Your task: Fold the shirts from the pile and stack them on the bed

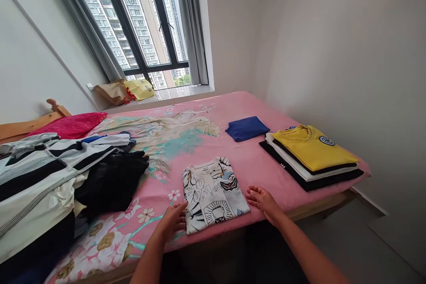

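A white T-shirt (214,195) with black comic-style print lies folded in a neat rectangle near the bed's front edge. At its left side is my left hand (175,219), fingers stretched toward the fabric edge; whether they touch it is hard to make out. On the other side my right hand (262,203) hovers just off the shirt's right edge, palm turned inward and fingers apart. Neither hand grips anything. To the right sits a stack of folded clothes topped by a yellow shirt (309,146) with a round badge. Behind the T-shirt lies a folded blue garment (246,128).
A loose heap of clothes (43,177) in black, white and grey covers the bed's left side. Beyond it are a red pillow (69,123) and a wooden headboard (29,125). Paper bags (111,92) stand on the windowsill. The pink bedsheet (189,146) has a floral and bird pattern.
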`<action>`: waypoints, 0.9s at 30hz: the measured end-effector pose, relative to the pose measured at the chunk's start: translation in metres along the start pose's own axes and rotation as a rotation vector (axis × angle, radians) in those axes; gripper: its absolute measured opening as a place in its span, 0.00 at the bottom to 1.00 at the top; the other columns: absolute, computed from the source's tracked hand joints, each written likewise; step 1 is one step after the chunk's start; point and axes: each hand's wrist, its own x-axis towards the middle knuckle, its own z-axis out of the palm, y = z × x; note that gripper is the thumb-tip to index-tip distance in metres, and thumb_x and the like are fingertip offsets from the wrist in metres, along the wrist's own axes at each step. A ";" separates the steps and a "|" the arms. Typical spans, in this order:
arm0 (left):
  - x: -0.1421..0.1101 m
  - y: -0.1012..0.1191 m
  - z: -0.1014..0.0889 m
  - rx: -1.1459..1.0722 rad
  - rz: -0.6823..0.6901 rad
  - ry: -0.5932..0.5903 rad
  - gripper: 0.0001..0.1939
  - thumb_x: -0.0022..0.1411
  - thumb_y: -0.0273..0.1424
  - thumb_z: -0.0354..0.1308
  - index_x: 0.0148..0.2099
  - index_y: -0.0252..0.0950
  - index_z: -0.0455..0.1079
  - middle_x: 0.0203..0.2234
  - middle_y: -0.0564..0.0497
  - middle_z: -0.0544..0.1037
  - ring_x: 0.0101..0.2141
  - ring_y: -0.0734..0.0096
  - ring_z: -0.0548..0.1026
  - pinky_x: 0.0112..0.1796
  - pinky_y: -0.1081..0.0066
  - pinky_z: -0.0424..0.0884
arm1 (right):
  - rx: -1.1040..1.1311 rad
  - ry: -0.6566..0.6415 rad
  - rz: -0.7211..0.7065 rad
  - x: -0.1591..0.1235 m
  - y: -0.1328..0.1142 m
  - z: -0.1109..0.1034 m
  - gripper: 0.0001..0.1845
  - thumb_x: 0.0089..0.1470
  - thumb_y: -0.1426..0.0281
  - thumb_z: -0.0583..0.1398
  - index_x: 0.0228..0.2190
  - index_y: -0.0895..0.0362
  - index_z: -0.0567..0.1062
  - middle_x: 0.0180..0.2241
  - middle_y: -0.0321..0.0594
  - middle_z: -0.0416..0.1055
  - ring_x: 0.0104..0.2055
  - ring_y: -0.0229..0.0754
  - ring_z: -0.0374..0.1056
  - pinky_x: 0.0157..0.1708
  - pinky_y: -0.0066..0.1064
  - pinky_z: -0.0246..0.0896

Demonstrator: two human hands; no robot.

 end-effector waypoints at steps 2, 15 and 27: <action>0.000 0.000 -0.002 -0.063 -0.001 -0.039 0.24 0.44 0.47 0.65 0.34 0.35 0.64 0.26 0.47 0.76 0.24 0.71 0.75 0.25 0.72 0.71 | -0.071 -0.057 0.076 0.001 -0.009 0.002 0.14 0.45 0.62 0.61 0.34 0.55 0.67 0.39 0.44 0.72 0.36 0.40 0.72 0.38 0.34 0.68; 0.009 -0.001 -0.009 -0.126 -0.042 -0.104 0.19 0.49 0.43 0.63 0.36 0.33 0.67 0.30 0.43 0.77 0.26 0.65 0.77 0.30 0.67 0.74 | -0.431 -0.310 0.334 0.044 -0.048 0.031 0.13 0.38 0.64 0.62 0.27 0.59 0.73 0.25 0.41 0.73 0.20 0.36 0.65 0.23 0.30 0.63; 0.020 0.012 -0.006 -0.178 -0.015 -0.078 0.11 0.55 0.36 0.58 0.37 0.32 0.69 0.30 0.43 0.79 0.28 0.68 0.77 0.30 0.71 0.73 | -0.256 -0.340 0.314 0.047 -0.049 0.035 0.15 0.45 0.62 0.60 0.35 0.58 0.73 0.33 0.42 0.75 0.29 0.37 0.70 0.31 0.31 0.66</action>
